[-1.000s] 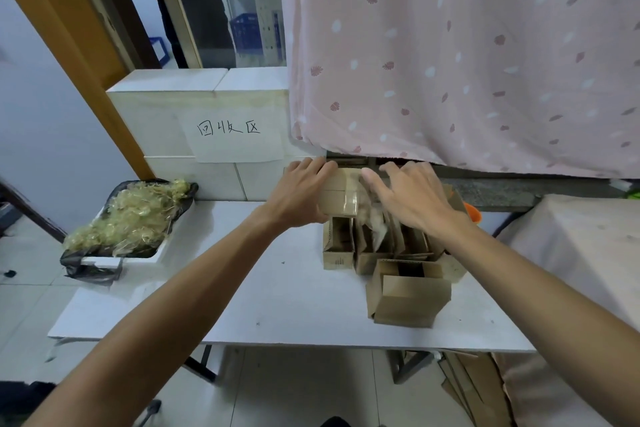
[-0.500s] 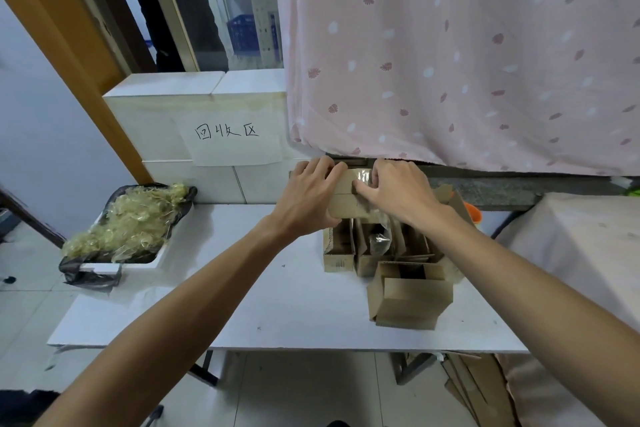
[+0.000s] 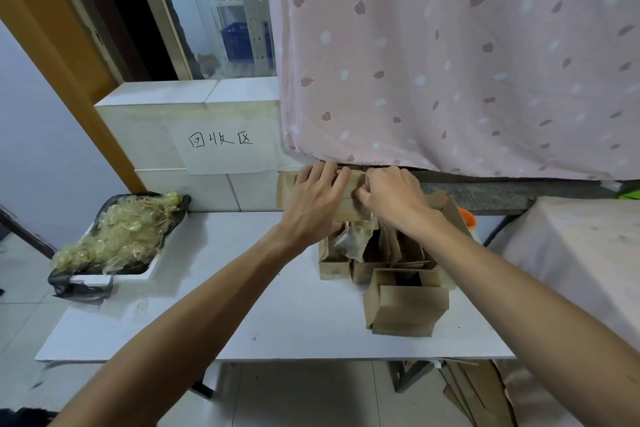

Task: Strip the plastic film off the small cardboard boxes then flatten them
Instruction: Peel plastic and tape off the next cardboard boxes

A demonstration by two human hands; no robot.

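I hold a small brown cardboard box (image 3: 348, 206) up at the back of the white table (image 3: 277, 315), just under the curtain hem. My left hand (image 3: 313, 199) grips its left side with the fingers laid over the top. My right hand (image 3: 391, 199) has curled fingers pinching at the box's top face near the middle. Clear plastic film (image 3: 349, 243) hangs crumpled below the box. Under my hands stands a cluster of several open small boxes (image 3: 377, 256). One more open box (image 3: 407, 310) lies on its side nearer the table's front.
A white tray lined with a black bag (image 3: 117, 243) holds a heap of yellowish stripped film at the table's left end. A tiled ledge with a handwritten paper sign (image 3: 221, 144) and a pink curtain (image 3: 450, 62) stand behind. Flattened cardboard (image 3: 474, 392) lies on the floor at right.
Both hands lifted the box up and back toward the curtain hem. My right hand's fingers went from spread flat over the box to curled, pinching at its top.
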